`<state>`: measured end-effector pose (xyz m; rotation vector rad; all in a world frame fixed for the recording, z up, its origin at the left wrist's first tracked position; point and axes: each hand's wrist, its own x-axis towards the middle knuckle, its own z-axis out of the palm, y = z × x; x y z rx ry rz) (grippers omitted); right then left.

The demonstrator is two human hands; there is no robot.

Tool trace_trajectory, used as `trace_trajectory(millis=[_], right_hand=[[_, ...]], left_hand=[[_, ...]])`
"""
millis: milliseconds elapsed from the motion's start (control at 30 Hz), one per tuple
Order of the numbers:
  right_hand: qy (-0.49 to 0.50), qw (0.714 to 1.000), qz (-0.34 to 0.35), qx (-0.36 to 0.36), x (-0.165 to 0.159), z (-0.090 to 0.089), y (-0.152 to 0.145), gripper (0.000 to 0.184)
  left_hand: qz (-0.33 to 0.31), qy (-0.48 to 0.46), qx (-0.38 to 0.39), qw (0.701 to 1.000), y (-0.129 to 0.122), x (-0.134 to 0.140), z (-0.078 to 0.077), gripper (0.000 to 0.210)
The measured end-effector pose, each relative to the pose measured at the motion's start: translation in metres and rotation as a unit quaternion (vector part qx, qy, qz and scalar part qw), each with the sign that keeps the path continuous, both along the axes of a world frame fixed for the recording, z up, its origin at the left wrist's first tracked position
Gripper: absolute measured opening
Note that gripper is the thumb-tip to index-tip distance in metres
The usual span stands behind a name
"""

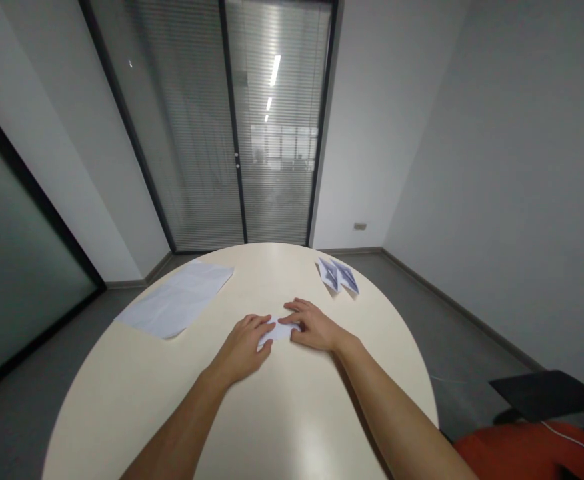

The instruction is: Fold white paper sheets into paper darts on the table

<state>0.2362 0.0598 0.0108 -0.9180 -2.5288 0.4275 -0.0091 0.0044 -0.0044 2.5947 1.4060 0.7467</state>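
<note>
A small folded piece of white paper (283, 330) lies flat on the round cream table (272, 273), between my two hands. At its left end, my left hand (249, 347) has its fingers and thumb on the paper, holding it against the tabletop. My right hand (313, 325) grips the right end, with the thumb on the near side and the index finger along the top; its other fingers lie a little apart beyond the far edge. Parts of both paper ends are hidden under my fingers.
A large creased white sheet (177, 300) lies at the table's left. Two folded papers with dark printing, a left one (329, 275) and a right one (347, 276), rest at the far right. Beyond the table's right edge is a red and black chair (512, 447).
</note>
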Motion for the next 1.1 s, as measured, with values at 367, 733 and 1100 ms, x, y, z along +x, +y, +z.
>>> trace_trajectory(millis=[367,733,1100], right_hand=[[0.043,0.999,0.009,0.013,-0.003,-0.012,0.006,0.042],[0.087,0.996,0.034,0.015,-0.006,-0.004,0.002,0.022],[0.078,0.995,-0.059,-0.004,-0.009,0.004,-0.004,0.026]], left_hand=[[-0.005,-0.018,0.031,0.999,0.0,0.001,0.0,0.027],[-0.006,-0.02,0.022,1.0,0.0,0.003,0.006,0.022],[0.075,-0.023,0.015,0.997,-0.003,0.003,0.013,0.017]])
